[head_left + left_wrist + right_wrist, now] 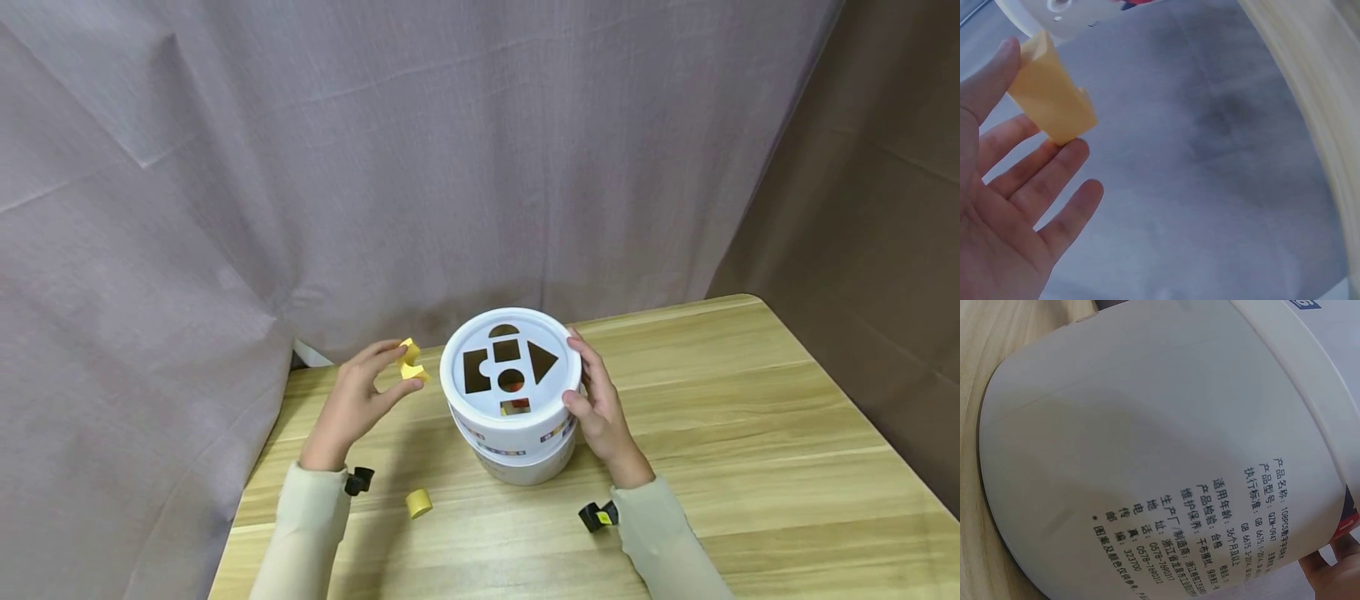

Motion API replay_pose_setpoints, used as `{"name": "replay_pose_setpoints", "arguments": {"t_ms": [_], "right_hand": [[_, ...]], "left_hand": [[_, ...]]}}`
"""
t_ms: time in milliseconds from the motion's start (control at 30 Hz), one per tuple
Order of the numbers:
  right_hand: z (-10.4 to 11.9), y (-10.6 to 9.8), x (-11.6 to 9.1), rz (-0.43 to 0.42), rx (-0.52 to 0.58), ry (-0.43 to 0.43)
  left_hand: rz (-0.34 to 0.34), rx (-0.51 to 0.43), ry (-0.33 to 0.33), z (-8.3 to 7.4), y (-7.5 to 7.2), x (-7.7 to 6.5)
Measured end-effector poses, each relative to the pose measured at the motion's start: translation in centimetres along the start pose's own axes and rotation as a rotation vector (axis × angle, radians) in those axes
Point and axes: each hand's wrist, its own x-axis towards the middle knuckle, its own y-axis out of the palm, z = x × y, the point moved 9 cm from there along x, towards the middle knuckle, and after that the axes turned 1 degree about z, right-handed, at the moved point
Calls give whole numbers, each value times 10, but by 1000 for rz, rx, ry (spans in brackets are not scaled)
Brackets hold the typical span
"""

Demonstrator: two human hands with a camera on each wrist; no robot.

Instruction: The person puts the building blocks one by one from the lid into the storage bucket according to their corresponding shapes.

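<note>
My left hand (351,407) pinches a yellow arch-shaped block (412,373) between thumb and fingertips, left of the bucket and raised over the table. Seen from the left wrist, the block (1050,94) shows its flat yellow side, with the little finger held away from it. A white bucket (517,472) stands upright, and its white lid (542,402) has cut-outs including a triangle, a square, a circle and a notched rectangle. At the lid's right edge my right hand (603,412) grips the rim. Printed text covers the bucket wall (1116,425) in the right wrist view.
On the wooden table (750,450), a yellow cylinder block (418,502) lies in front and to the left of the bucket. Red and yellow pieces show through the lid's openings. A grey curtain (450,167) hangs behind the table.
</note>
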Motion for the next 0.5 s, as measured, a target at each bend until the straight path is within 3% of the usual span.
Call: {"name": "replay_pose_setpoints", "arguments": {"t_ms": [267, 500], "right_hand": [[-1, 0, 0, 0, -2, 4], [0, 0, 1, 2, -4, 1]], "left_hand": [[-105, -60, 111, -34, 2, 13], [-68, -71, 151, -57, 21, 22]]}}
